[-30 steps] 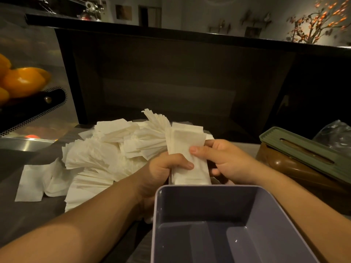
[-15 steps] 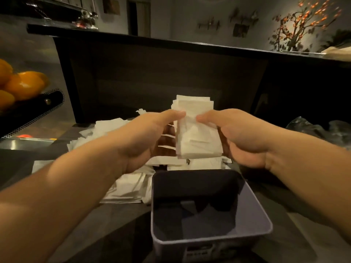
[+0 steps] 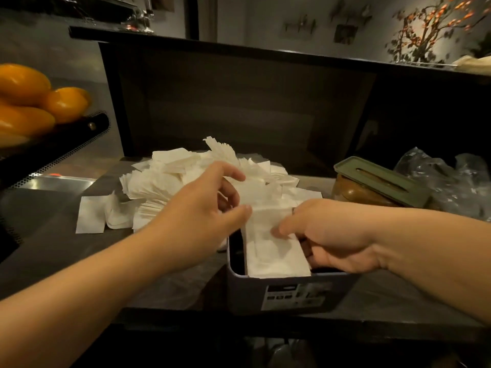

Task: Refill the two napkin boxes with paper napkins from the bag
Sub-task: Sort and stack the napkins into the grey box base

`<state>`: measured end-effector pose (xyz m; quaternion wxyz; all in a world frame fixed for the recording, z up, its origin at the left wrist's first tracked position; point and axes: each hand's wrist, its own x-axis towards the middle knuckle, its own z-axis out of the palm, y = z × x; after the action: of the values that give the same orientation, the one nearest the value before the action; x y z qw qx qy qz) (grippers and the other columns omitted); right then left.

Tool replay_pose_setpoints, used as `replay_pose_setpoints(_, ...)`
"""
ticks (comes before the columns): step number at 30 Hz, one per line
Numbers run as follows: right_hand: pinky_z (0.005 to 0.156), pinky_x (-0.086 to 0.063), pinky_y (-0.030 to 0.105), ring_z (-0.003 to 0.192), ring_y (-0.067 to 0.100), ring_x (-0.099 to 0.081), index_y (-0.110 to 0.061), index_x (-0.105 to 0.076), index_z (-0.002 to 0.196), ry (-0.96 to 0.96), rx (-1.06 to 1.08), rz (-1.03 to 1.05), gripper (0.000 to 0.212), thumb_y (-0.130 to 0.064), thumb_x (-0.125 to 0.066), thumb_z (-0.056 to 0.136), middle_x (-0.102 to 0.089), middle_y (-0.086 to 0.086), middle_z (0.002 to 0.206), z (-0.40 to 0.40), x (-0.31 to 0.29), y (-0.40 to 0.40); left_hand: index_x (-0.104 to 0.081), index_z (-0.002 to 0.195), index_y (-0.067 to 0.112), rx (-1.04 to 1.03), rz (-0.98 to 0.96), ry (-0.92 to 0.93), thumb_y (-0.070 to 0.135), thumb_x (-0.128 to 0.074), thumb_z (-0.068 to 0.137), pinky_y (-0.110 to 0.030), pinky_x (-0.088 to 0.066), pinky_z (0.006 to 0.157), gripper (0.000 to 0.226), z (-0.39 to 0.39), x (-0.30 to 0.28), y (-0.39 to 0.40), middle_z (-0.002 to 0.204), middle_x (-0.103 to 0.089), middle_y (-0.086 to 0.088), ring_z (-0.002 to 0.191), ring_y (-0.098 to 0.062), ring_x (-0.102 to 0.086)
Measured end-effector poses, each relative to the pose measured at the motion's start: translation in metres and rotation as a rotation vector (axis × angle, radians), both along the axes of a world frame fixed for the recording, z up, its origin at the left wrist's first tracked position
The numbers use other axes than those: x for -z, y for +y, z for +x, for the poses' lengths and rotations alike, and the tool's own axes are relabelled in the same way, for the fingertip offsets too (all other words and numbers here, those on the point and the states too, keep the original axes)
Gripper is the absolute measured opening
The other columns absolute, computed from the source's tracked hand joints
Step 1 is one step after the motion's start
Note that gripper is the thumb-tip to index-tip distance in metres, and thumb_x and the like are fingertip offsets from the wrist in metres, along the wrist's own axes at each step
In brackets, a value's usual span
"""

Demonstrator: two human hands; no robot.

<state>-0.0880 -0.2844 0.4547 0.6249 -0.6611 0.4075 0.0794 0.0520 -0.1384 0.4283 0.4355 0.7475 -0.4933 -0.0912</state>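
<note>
Loose napkin pile [image 3: 170, 181] at left; left hand [image 3: 202, 221] hovers with fingers loosely spread, holding nothing. Right hand [image 3: 326, 235] pinches the napkin stack [image 3: 276, 253] into the grey box [image 3: 287, 290]. Best to press flat, edges squared to the wall.

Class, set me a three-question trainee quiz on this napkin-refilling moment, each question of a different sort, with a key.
1. True or false: the stack of napkins lies inside the grey box.
2. Which box has its lid on? A) the grey box B) the brown box with the green lid
3. Fill in: the loose napkin pile lies on the counter to the ____ of the grey box.

Key: 1 true; 2 B; 3 left. Both hands, left hand and right hand, are at the stack.
</note>
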Motion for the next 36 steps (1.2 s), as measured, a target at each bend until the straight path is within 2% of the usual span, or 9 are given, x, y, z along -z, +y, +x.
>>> replay_pose_setpoints(2, 0.072, -0.06, 0.033, 0.096, 0.025, -0.07, -0.011, -0.06, 0.127, 0.105, -0.047, -0.093, 0.04, -0.016, -0.075, 0.089, -0.072, 0.012, 0.108, 0.004, 0.007, 0.0, -0.044, 0.113, 0.045, 0.048, 0.033, -0.24, 0.038, -0.065, 0.087, -0.012, -0.044, 0.066, 0.034, -0.006, 0.003, 0.004, 0.091, -0.054, 0.019, 0.086, 0.01, -0.051)
replay_pose_setpoints(7, 0.072, -0.057, 0.032, 0.095, 0.03, -0.068, -0.009, -0.069, 0.112, 0.189, -0.181, -0.032, 0.025, -0.022, -0.072, 0.092, -0.071, 0.014, 0.101, 0.016, 0.016, 0.0, -0.058, 0.097, 0.041, 0.264, 0.186, -0.531, 0.046, -0.045, 0.086, -0.013, -0.037, 0.078, 0.018, -0.011, 0.0, 0.004, 0.088, -0.055, 0.023, 0.094, 0.005, -0.045)
replay_pose_setpoints(11, 0.095, -0.052, 0.04, 0.106, 0.031, -0.067, -0.013, -0.071, 0.108, 0.258, -0.278, -0.116, 0.027, -0.036, -0.067, 0.094, -0.074, 0.012, 0.102, 0.016, 0.018, -0.003, -0.065, 0.101, 0.038, 0.352, 0.354, -0.488, 0.041, -0.048, 0.096, -0.02, -0.048, 0.07, 0.018, -0.01, -0.003, 0.0, 0.084, -0.062, 0.018, 0.082, -0.001, -0.055)
replay_pose_setpoints(18, 0.096, -0.056, 0.041, 0.1, 0.026, -0.072, -0.013, -0.073, 0.107, 0.321, -0.483, -0.444, 0.025, -0.034, -0.068, 0.094, -0.076, 0.009, 0.099, 0.015, 0.018, -0.001, -0.067, 0.098, 0.031, 0.466, 0.496, -0.545, 0.042, -0.041, 0.1, -0.03, -0.042, 0.089, 0.029, -0.004, -0.002, -0.01, 0.088, -0.067, 0.008, 0.086, -0.011, -0.057)
replay_pose_setpoints(21, 0.088, -0.054, 0.034, 0.095, 0.02, -0.07, -0.016, -0.076, 0.099, 0.316, -0.548, -0.558, 0.025, -0.037, -0.063, 0.097, -0.076, 0.004, 0.097, 0.015, 0.01, -0.001, -0.067, 0.108, 0.033, 0.514, 0.613, -0.635, 0.044, -0.038, 0.101, -0.019, -0.024, 0.093, 0.032, -0.005, -0.006, -0.015, 0.095, -0.067, 0.012, 0.09, -0.007, -0.055)
replay_pose_setpoints(23, 0.089, -0.053, 0.034, 0.092, 0.016, -0.07, -0.019, -0.076, 0.096, 0.3, -0.576, -0.707, 0.027, -0.038, -0.058, 0.101, -0.076, 0.001, 0.094, 0.013, 0.004, -0.002, -0.066, 0.114, 0.034, 0.545, 0.712, -0.686, 0.046, -0.035, 0.102, -0.019, -0.023, 0.094, 0.035, -0.008, -0.013, -0.019, 0.096, -0.064, 0.018, 0.092, -0.005, -0.052)
replay_pose_setpoints(26, 0.09, -0.056, 0.033, 0.09, 0.014, -0.071, -0.02, -0.076, 0.099, 0.209, -0.554, -0.832, 0.02, -0.027, -0.057, 0.102, -0.076, 0.0, 0.093, 0.012, 0.002, -0.004, -0.065, 0.118, 0.031, 0.596, 0.87, -0.679, 0.046, -0.034, 0.103, -0.027, -0.04, 0.094, 0.038, -0.014, -0.021, -0.026, 0.098, -0.066, 0.014, 0.088, -0.007, -0.056)
replay_pose_setpoints(29, 0.077, -0.055, 0.025, 0.088, 0.014, -0.067, -0.021, -0.076, 0.102, 0.192, -0.601, -0.864, 0.021, -0.016, -0.056, 0.099, -0.074, 0.002, 0.096, 0.015, 0.006, 0.0, -0.066, 0.114, 0.024, 0.62, 0.949, -0.667, 0.038, -0.036, 0.104, -0.025, -0.046, 0.074, 0.034, -0.02, -0.023, -0.035, 0.09, -0.064, 0.006, 0.078, -0.008, -0.057)
replay_pose_setpoints(36, 0.073, -0.049, 0.019, 0.09, 0.009, -0.063, -0.032, -0.068, 0.113, 0.023, -0.659, -1.038, 0.024, -0.015, -0.059, 0.098, -0.069, -0.008, 0.101, 0.013, 0.014, 0.007, -0.065, 0.118, 0.026, 0.638, 0.974, -0.675, 0.036, -0.037, 0.102, -0.035, -0.051, 0.089, 0.033, -0.017, -0.022, -0.034, 0.103, -0.067, 0.004, 0.09, -0.012, -0.061)
